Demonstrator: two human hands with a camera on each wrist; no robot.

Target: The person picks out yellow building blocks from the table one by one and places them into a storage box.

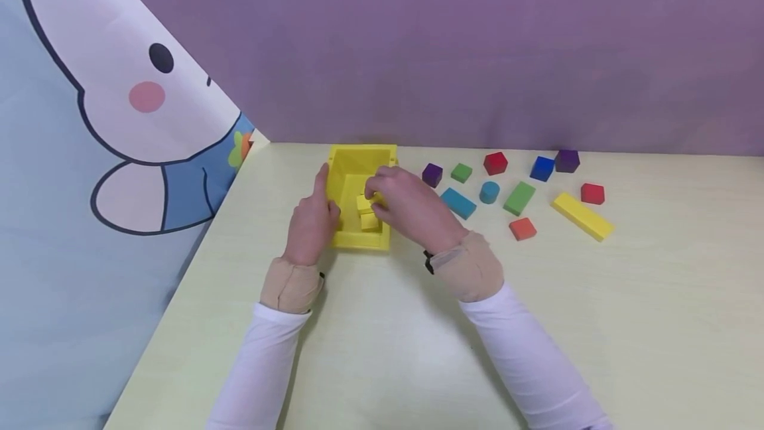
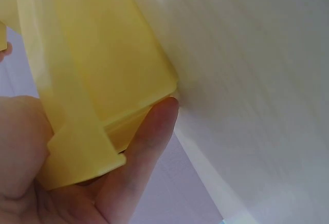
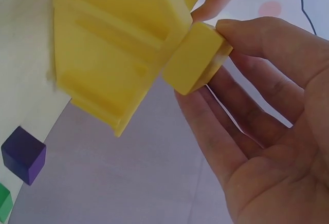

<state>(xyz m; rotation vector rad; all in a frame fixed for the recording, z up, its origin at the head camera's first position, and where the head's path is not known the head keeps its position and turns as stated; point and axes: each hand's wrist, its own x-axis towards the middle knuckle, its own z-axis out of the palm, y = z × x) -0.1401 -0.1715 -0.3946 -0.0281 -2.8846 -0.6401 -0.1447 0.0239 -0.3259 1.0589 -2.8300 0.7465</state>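
A yellow plastic bin (image 1: 361,159) stands on the table, its open top facing up. My left hand (image 1: 310,225) grips its left wall; in the left wrist view the thumb lies on one side of the wall and a finger (image 2: 149,147) on the outer side. Between the thumb and fingers of my right hand (image 1: 412,208) I pinch a yellow block (image 3: 197,58), held at the bin's right rim. Down inside the bin, below the right fingertips, a yellow block (image 1: 369,222) shows.
Right of the bin lie several loose blocks: a purple cube (image 1: 432,175), a blue rectangular block (image 1: 458,203), a teal cylinder (image 1: 489,192), a green block (image 1: 519,198), a red block (image 1: 495,163) and a long yellow block (image 1: 582,216). A purple backdrop (image 1: 442,52) rises behind the table.
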